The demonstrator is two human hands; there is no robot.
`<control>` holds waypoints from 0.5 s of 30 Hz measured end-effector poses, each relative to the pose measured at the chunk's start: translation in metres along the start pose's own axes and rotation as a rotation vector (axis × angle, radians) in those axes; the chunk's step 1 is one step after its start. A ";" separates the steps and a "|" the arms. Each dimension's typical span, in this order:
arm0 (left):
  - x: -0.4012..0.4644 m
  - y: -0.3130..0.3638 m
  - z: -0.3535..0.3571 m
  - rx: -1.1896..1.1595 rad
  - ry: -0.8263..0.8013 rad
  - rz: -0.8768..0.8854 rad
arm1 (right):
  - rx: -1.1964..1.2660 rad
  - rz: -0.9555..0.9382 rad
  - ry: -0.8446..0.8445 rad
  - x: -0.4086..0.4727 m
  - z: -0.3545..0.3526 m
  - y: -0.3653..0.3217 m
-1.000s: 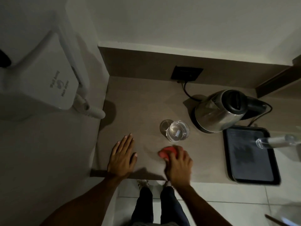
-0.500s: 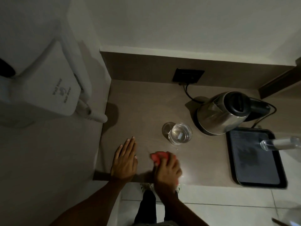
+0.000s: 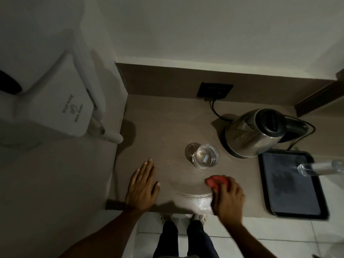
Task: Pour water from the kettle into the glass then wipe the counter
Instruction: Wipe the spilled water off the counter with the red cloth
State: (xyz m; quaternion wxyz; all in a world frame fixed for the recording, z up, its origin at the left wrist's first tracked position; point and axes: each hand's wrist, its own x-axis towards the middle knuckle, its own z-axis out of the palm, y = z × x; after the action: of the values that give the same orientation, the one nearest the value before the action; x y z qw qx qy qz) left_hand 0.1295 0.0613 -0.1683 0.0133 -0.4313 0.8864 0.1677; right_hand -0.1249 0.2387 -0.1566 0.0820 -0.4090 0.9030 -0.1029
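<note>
A steel kettle (image 3: 255,133) with a black lid stands on its base at the back right of the brown counter (image 3: 158,127). A clear glass (image 3: 206,156) holding water stands upright in front of it, to its left. My right hand (image 3: 228,199) presses a red cloth (image 3: 216,181) onto the counter just below the glass, near the front edge. A wet sheen shows to the left of the cloth. My left hand (image 3: 142,185) lies flat on the counter at the front left, fingers together, holding nothing.
A black tray (image 3: 290,185) sits at the right, with a clear bottle (image 3: 320,167) lying across its far right edge. A wall socket (image 3: 215,90) with the kettle cord is at the back. A white wall hair dryer (image 3: 50,101) hangs on the left.
My right hand has slid the red cloth to the right along the front of the counter, after first moving left. The left hand stays flat in place.
</note>
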 end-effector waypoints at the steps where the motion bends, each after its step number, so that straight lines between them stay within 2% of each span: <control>1: 0.001 0.001 -0.001 0.011 -0.006 -0.003 | -0.011 0.062 0.020 0.015 -0.007 0.013; 4: 0.002 0.003 -0.004 0.037 -0.030 -0.007 | 0.009 0.191 0.046 0.041 -0.014 0.024; 8: 0.002 0.003 -0.006 0.031 -0.031 -0.013 | 0.051 0.297 0.081 0.015 -0.002 -0.014; 11: 0.001 0.005 -0.005 0.019 -0.020 -0.015 | 0.066 0.228 0.000 -0.026 0.011 -0.064; 15: 0.001 0.009 -0.007 0.008 0.004 -0.005 | 0.111 0.068 -0.185 -0.022 0.029 -0.147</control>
State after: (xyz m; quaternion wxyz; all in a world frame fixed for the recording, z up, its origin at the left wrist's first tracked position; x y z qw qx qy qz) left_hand 0.1229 0.0634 -0.1597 0.0139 -0.4339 0.8859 0.1634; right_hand 0.0029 0.1571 -0.1462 0.1911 -0.3808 0.8978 -0.1119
